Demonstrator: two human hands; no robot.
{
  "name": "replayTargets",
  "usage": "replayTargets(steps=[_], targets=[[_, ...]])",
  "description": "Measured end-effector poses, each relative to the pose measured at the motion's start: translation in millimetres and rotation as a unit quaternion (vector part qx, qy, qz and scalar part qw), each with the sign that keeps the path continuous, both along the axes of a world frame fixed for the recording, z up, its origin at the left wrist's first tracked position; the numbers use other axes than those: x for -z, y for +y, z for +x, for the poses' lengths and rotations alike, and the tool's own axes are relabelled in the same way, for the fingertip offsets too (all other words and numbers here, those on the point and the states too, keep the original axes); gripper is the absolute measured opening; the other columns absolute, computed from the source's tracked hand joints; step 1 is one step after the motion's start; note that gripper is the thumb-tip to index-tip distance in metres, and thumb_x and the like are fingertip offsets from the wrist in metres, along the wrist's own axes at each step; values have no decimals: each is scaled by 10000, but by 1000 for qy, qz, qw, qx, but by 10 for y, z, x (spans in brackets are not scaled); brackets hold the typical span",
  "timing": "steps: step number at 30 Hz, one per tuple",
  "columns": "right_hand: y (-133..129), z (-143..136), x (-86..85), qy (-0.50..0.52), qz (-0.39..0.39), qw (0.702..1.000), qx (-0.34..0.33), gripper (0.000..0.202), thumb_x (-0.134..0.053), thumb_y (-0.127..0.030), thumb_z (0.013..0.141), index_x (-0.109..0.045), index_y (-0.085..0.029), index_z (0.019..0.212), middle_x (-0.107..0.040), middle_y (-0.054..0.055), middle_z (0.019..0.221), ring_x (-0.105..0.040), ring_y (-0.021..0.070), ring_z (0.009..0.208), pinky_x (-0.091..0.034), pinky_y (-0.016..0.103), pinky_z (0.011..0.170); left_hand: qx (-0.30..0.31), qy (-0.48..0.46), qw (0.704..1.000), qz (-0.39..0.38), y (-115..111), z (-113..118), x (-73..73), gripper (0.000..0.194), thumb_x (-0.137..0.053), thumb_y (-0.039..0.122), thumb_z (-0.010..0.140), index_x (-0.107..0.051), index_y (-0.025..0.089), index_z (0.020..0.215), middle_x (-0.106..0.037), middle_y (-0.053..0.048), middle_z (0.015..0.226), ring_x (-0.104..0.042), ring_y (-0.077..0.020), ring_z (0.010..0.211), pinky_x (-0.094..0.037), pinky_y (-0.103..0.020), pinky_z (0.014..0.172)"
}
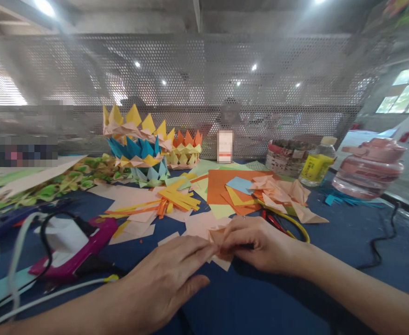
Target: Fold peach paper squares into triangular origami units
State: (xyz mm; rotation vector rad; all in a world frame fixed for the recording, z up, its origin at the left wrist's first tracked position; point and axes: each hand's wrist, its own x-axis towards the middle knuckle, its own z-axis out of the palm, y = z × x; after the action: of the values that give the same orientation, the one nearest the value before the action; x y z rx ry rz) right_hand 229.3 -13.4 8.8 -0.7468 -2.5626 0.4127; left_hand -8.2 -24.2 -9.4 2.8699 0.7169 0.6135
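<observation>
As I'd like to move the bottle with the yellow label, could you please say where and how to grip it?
Probably around the yellow label, from the near side: the bottle stands upright, with a round container on its left and the pink jug on its right.

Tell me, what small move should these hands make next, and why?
Perhaps the left hand should press the folded paper flatter: the right hand seems to pinch it, it looks partly raised, and the left hand is right at its edge.

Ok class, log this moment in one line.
left hand: touching folded peach paper | right hand: holding same paper | beyond: orange sheet, pink bottle
</observation>
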Motion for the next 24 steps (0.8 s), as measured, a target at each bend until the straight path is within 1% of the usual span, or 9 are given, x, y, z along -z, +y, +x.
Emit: replayTargets(steps=[4,9,14,19,24], targets=[[-6,2,-2,3,-1,1000,3,188,-497,-54,798,-648,-160,833,-629,37,807,-569,105,791,-442,221,744,19,2,1000,9,11,19,10,409,-434,299,872,-422,264,1279,-512,-76,1205,-504,-203,1077,-461,-335,888],[-21,-1,-31,-4,-5,1000,1,205,-487,-38,798,-648,-161,832,-626,35,814,-570,103,789,-442,214,743,22,-1,1000,10,17,21,2,394,-429,305,873,-437,269,1265,-510,-70,1197,-499,-202,1070,-462,-341,884],[-36,-12,-59,-23,0,1000,1,199,-476,-42,805,-643,-147,830,-618,40,836,-562,101,811,-434,212,756,20,20,1000,4,9,20,-6,388,-443,311,868,-445,252,1251,-504,-75,1203,-493,-209,1078,-462,-344,880],[-54,-5,-80,-66,35,997,17,205,-472,-25,768,-635,-139,813,-613,54,857,-557,114,803,-432,222,722,12,47,999,6,-13,26,-32,369,-439,307,871,-454,232,1232,-499,-79,1209,-481,-217,1094,-451,-363,895],[-67,14,-95,-109,82,991,6,208,-481,-30,718,-636,-160,768,-611,44,855,-552,131,785,-423,248,693,7,61,998,21,-20,32,-49,360,-427,304,878,-458,220,1227,-495,-83,1218,-482,-218,1094,-454,-363,889]])
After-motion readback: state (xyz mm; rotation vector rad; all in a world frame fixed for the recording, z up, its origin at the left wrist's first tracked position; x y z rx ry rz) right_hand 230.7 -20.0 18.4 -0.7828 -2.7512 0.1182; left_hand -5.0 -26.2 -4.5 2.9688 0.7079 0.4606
